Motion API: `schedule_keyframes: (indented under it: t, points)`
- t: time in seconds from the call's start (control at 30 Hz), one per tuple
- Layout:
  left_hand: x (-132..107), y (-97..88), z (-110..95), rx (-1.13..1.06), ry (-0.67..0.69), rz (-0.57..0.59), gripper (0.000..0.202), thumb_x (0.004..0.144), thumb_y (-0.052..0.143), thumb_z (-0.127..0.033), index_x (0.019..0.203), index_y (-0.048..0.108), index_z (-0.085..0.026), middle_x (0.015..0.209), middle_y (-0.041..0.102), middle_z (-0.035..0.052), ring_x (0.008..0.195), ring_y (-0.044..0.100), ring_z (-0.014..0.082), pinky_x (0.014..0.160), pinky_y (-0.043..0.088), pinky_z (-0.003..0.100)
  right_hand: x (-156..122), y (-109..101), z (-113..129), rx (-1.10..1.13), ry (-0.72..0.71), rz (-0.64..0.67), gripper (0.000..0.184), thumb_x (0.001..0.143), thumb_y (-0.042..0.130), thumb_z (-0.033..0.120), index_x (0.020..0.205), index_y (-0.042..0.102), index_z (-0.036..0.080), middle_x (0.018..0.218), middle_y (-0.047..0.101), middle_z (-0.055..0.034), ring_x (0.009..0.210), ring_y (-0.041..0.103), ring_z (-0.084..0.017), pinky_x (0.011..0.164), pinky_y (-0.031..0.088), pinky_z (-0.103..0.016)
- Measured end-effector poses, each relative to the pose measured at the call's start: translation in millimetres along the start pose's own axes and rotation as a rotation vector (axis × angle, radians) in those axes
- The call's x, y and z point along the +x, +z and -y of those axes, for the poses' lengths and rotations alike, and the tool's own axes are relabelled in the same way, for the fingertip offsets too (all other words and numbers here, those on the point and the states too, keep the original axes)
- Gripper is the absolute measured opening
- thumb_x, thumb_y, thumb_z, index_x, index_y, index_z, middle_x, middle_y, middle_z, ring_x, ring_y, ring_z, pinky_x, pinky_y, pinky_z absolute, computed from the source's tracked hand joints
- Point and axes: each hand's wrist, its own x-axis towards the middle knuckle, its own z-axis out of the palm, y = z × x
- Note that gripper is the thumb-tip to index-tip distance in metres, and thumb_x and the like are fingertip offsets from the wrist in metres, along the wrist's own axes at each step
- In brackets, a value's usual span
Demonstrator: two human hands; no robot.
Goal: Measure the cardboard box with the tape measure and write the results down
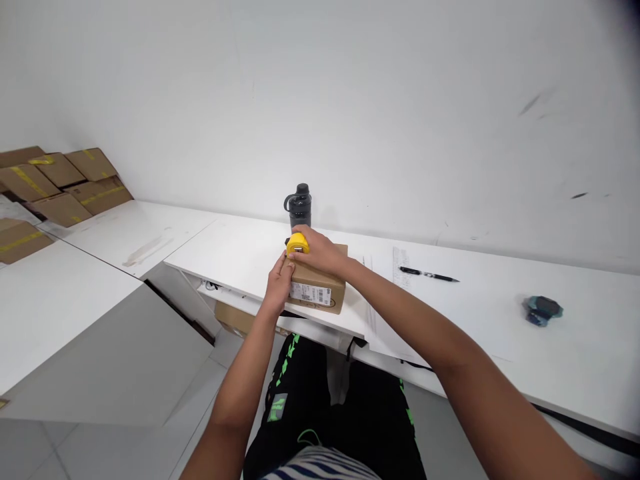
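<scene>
Hands [300, 267] on box [320, 283], yellow tape measure [297, 244]

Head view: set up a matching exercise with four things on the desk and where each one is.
1 bottle
2 pen
3 tape measure
4 box

a on the box, under the right hand
b right of the box
c behind the box, upright
d at the desk's front edge, left hand against it

Pairs: 1-c, 2-b, 3-a, 4-d
</scene>
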Motion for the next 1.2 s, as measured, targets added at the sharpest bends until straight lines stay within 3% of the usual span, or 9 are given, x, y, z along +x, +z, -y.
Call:
schedule_keyframes:
  t: [0.17, 0.33, 0.47, 0.63, 0.7, 0.8, 0.87, 1.0, 1.2]
  points:
    - [6, 16.2, 3, -0.027, 0.012, 0.062, 0.057, 0.089, 0.058, -0.034, 0.143, 0.05, -0.021, 0.15, 0.05, 0.0069, 0.137, 0.048, 0.0253, 0.116, 0.036, 0.037, -16, -18, 0, -0.034, -0.038, -0.08, 0.053, 0.083, 0.063, 0.035, 0.134, 0.05, 0.026, 0.131, 0.06, -0.0085, 0.112, 0.06, -0.028, 0.095, 0.047, -0.046]
    - [22, 36.0, 8, -0.059, 0.004, 0.052, 0.074, 0.089, 0.058, -0.033, 0.154, 0.026, -0.023, 0.158, 0.039, 0.0096, 0.138, 0.047, 0.0236, 0.114, 0.038, 0.037, -94, -37, 11, 0.137, 0.101, -0.645, 0.055, 0.076, 0.073, 0.05, 0.123, 0.056, 0.029, 0.128, 0.059, -0.009, 0.12, 0.057, -0.029, 0.103, 0.047, -0.046]
    - [31, 37.7, -5, 0.063, 0.016, 0.086, 0.079, 0.091, 0.056, -0.042, 0.156, 0.019, -0.02, 0.16, 0.033, 0.0132, 0.144, 0.039, 0.0265, 0.119, 0.031, 0.042, -176, -32, 18, 0.583, 0.38, -1.015, 0.062, 0.077, 0.071, 0.056, 0.128, 0.047, 0.032, 0.116, 0.062, -0.0072, 0.098, 0.068, -0.026, 0.083, 0.058, -0.046]
    - [-16, 45.4, -29, 0.328, 0.495, -0.058, 0.074, 0.087, 0.063, -0.046, 0.152, 0.034, -0.026, 0.164, 0.025, 0.0056, 0.154, 0.009, 0.0276, 0.127, 0.003, 0.044, -249, -42, 5, 1.017, 0.703, -1.129, 0.067, 0.073, 0.076, 0.055, 0.127, 0.045, 0.032, 0.098, 0.069, -0.0007, 0.07, 0.07, -0.019, 0.067, 0.062, -0.04]
    - [-51, 62.1, -27, 0.24, 0.508, 0.112, 0.065, 0.087, 0.063, -0.046, 0.147, 0.041, -0.031, 0.157, 0.04, 0.0054, 0.15, 0.024, 0.0282, 0.126, 0.014, 0.045, -262, -55, -3, 1.021, 0.682, -1.267, 0.059, 0.074, 0.074, 0.057, 0.121, 0.05, 0.03, 0.101, 0.069, 0.0003, 0.072, 0.07, -0.016, 0.069, 0.062, -0.035]
    - [-88, 107.9, -11, 0.08, 0.294, 0.733, 0.075, 0.08, 0.07, -0.052, 0.147, 0.043, -0.032, 0.153, 0.044, 0.0104, 0.142, 0.04, 0.0325, 0.115, 0.035, 0.047, -262, -65, -11, 0.993, 0.588, -1.409, 0.061, 0.075, 0.072, 0.059, 0.123, 0.047, 0.03, 0.104, 0.068, 0.0013, 0.072, 0.07, -0.013, 0.072, 0.061, -0.031]
    - [-90, 145.3, 4, -0.059, 0.092, 0.946, 0.082, 0.079, 0.067, -0.062, 0.149, 0.04, -0.029, 0.153, 0.043, 0.0152, 0.14, 0.042, 0.034, 0.111, 0.04, 0.047, -250, -59, -14, 0.984, 0.565, -1.408, 0.076, 0.075, 0.071, 0.06, 0.136, 0.035, 0.034, 0.103, 0.067, 0.0015, 0.071, 0.07, -0.014, 0.072, 0.061, -0.033]
    - [-56, 204.4, 24, -0.353, -0.235, 0.975, 0.091, 0.074, 0.059, -0.076, 0.149, 0.041, -0.029, 0.144, 0.054, 0.0158, 0.121, 0.06, 0.0305, 0.092, 0.053, 0.038, -221, -35, -24, 1.004, 0.602, -1.149, 0.096, 0.076, 0.066, 0.065, 0.149, 0.011, 0.038, 0.121, 0.062, -0.005, 0.079, 0.071, -0.017, 0.07, 0.061, -0.037]
    - [0, 231.8, 39, -0.534, -0.631, 0.928, 0.076, 0.085, 0.041, -0.076, 0.133, 0.059, -0.021, 0.121, 0.069, 0.0132, 0.093, 0.071, 0.0249, 0.074, 0.059, 0.035, -209, -70, -84, 0.728, 0.611, -0.43, 0.082, 0.089, 0.045, 0.07, 0.155, 0.017, 0.029, 0.102, 0.07, -0.0053, 0.073, 0.07, -0.019, 0.073, 0.059, -0.041]
